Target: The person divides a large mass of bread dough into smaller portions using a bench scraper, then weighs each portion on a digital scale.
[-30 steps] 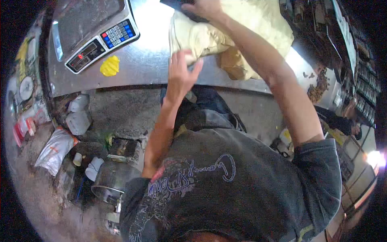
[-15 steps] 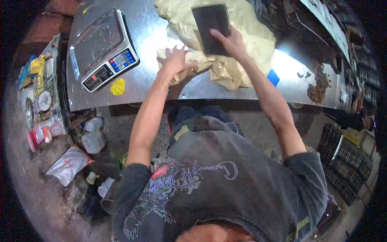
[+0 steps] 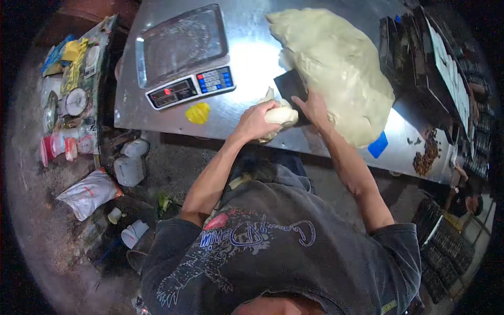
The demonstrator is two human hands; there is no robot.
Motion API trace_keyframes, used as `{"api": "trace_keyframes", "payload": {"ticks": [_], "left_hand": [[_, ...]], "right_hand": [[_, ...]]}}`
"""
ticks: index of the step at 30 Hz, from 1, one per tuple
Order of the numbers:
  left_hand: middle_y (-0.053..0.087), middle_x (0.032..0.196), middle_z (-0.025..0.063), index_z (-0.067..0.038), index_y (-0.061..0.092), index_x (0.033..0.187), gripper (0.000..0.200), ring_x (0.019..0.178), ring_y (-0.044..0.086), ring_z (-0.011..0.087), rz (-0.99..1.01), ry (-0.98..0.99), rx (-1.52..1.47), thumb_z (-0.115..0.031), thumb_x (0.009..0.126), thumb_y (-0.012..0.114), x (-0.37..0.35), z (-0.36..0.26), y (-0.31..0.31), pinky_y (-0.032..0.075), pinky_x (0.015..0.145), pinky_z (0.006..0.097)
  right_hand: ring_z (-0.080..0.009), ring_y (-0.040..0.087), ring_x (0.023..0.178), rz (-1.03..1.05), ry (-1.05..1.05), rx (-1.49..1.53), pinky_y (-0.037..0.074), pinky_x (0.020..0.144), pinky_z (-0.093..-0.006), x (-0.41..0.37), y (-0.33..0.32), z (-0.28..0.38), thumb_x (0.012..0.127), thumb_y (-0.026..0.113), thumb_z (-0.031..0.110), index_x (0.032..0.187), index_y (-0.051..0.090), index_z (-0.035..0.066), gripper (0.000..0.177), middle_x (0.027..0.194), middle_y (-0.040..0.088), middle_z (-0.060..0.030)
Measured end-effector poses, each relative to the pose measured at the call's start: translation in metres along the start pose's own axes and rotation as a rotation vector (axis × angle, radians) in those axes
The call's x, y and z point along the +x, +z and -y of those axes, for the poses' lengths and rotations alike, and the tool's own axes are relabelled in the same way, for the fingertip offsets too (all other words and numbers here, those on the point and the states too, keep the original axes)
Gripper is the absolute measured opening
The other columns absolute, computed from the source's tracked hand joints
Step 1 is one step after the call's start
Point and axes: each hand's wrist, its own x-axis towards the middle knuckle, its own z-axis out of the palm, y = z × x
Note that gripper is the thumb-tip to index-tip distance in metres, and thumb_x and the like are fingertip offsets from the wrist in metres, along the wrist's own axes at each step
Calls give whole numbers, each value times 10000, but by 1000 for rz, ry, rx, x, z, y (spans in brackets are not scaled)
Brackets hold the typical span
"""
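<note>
Near the front edge of the metal table (image 3: 247, 79), my left hand (image 3: 255, 122) grips a smaller piece of pale dough (image 3: 283, 116). My right hand (image 3: 315, 110) holds a dark flat scraper (image 3: 290, 86) against the left side of a large dough mass (image 3: 341, 68). The scraper's lower part is partly hidden by the right hand. Left of the hands stands a digital scale (image 3: 184, 52) with a bare metal pan and a lit red display. A yellow lump (image 3: 198, 113) lies just below the scale.
A blue flat piece (image 3: 378, 145) and brown crumbs (image 3: 428, 155) lie at the table's right. Dark stacked trays (image 3: 420, 68) stand behind them. A cluttered side table (image 3: 79, 94), jugs (image 3: 129, 170) and a white sack (image 3: 90, 194) are at left. Part of another person (image 3: 464, 197) shows at far right.
The scraper has come down from above the large dough to its left side. The smaller dough piece is now separate in my left hand. The view has shifted, so the table appears farther right.
</note>
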Motion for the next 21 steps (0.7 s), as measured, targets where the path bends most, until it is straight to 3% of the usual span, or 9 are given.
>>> {"api": "trace_keyframes", "payload": {"ticks": [5, 6, 7, 11, 12, 14, 17, 18, 21], "left_hand": [[711, 1118, 91, -81, 661, 1231, 523, 1013, 682, 210, -248, 262, -107, -83, 730, 812, -21, -32, -99, 543, 925, 341], [708, 1139, 83, -89, 668, 1226, 510, 1024, 679, 210, -327, 311, -111, -93, 739, 816, -25, -43, -124, 546, 932, 344], [706, 1161, 75, -97, 675, 1222, 496, 1034, 677, 209, -408, 356, -114, -103, 747, 820, -27, -49, -151, 548, 940, 347], [689, 1217, 113, -116, 645, 1272, 527, 1111, 663, 253, -826, 390, 181, -91, 771, 806, -22, -44, -231, 532, 963, 355], [675, 1253, 116, -138, 617, 1318, 559, 1149, 647, 265, -803, 382, 310, -139, 789, 798, -14, -28, -244, 520, 985, 372], [646, 1325, 121, -183, 562, 1410, 627, 1225, 615, 290, -764, 384, 570, -234, 825, 780, 3, 3, -266, 496, 1029, 405], [580, 1418, 161, -201, 515, 1448, 608, 1315, 554, 310, -381, 88, 281, -368, 898, 713, 18, 37, -249, 437, 1086, 421], [556, 1432, 206, -179, 526, 1437, 576, 1347, 524, 323, -324, 164, 267, -455, 945, 644, 7, 11, -229, 396, 1112, 421], [675, 1256, 170, -128, 584, 1364, 423, 1188, 642, 256, -409, 303, -28, -340, 999, 618, 31, 6, -143, 483, 1001, 373]], "right_hand": [[-432, 525, 1148, 151, -134, -174, 439, 930, -519, -42, 28, 9, 712, 794, 618, 1289, 650, 31, 835, 1248, 545, -230], [-414, 480, 1180, 56, -176, -226, 408, 904, -482, -55, 55, -6, 721, 745, 691, 1088, 737, 59, 731, 1264, 548, -186], [-418, 519, 1127, 105, -133, -102, 338, 989, -539, -65, 53, 5, 686, 764, 699, 1127, 714, 2, 827, 1174, 591, -210], [-291, 652, 1008, 316, 155, 447, 462, 916, -458, -74, 40, 25, 798, 793, 526, 1165, 682, -5, 656, 1027, 703, -189], [-261, 676, 977, 319, 244, 650, 489, 892, -435, -82, 36, 29, 822, 798, 480, 1177, 675, -11, 618, 1005, 720, -184], [-191, 682, 913, 192, 230, 641, 524, 815, -356, -91, 33, 33, 835, 815, 363, 1153, 674, -41, 533, 1018, 729, -145], [-157, 677, 878, 51, 246, 757, 540, 791, -328, -103, 21, 21, 855, 814, 296, 1153, 665, -55, 484, 1015, 730, -115], [-157, 677, 887, 38, 271, 810, 539, 795, -334, -113, 7, 22, 863, 807, 280, 1172, 656, -55, 479, 1027, 730, -117], [-151, 670, 892, -63, 398, 947, 536, 807, -337, -142, -18, 4, 894, 779, 231, 1165, 666, -44, 403, 1029, 728, -89]]}}
